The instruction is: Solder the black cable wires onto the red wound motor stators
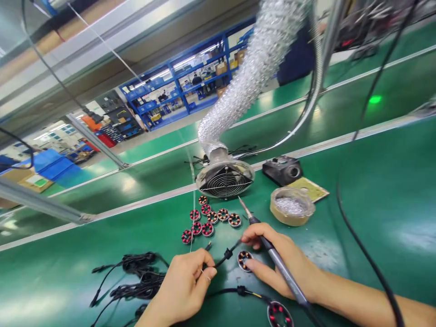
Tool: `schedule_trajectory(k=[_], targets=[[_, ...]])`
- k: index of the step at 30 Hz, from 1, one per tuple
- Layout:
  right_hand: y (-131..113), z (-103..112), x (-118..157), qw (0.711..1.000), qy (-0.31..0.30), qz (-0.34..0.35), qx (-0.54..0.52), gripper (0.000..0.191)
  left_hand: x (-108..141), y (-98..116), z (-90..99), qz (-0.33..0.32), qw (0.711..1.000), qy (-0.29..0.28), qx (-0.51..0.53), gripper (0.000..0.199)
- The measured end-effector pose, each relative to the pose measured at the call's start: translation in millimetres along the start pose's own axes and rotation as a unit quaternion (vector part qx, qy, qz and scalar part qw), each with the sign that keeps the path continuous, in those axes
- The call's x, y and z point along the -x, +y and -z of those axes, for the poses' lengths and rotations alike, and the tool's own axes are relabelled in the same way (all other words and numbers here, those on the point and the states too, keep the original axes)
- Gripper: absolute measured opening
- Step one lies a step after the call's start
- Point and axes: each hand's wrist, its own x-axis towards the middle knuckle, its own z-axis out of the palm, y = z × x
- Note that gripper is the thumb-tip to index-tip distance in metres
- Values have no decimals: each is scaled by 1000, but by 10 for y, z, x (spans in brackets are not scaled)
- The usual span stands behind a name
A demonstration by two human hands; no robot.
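Red-wound ring lies nearest; left hand pinches smooth black cable, right hand grips slender soldering iron; glossy green bench, blue shelving beyond.

By the counter's far edge we see a fan, a silvery duct rising from it. Right of it, near that same edge, lie a black casing and a yellow board. Past the edge we see a green strip, with a bright green light on it farther right. Beyond stand blue shelves; past the far left corner, a blue box.
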Motion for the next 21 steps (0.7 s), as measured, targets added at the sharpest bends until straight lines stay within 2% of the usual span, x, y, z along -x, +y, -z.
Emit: schedule_trajectory(k=[3,6,8,11,12,14,17,19,21], targets=[[-47,-9,-31,996,37,-44,-71,26,-68,18,-15,3,999,-43,-26,15],[-56,-45,-40,994,53,-52,-83,20,-69,50,40,17,997,-75,-28,15],[-70,-69,-40,994,52,-45,-90,20,-80,94,75,6,999,-54,-1,23],[-115,-105,-29,994,48,-12,-93,22,-142,174,77,-43,996,-4,73,36],[-132,-116,-23,995,46,4,-91,22,-172,195,62,-61,992,-15,106,39],[-159,-131,-9,993,30,36,-109,22,-234,218,12,-88,974,-84,189,45],[-172,-131,0,987,12,54,-151,25,-296,191,-80,-82,926,-176,324,56],[-166,-114,-11,990,26,52,-125,27,-300,154,-128,-42,903,-197,380,59],[-155,-98,-29,995,45,40,-83,27,-281,129,-155,-7,905,-187,383,58]])
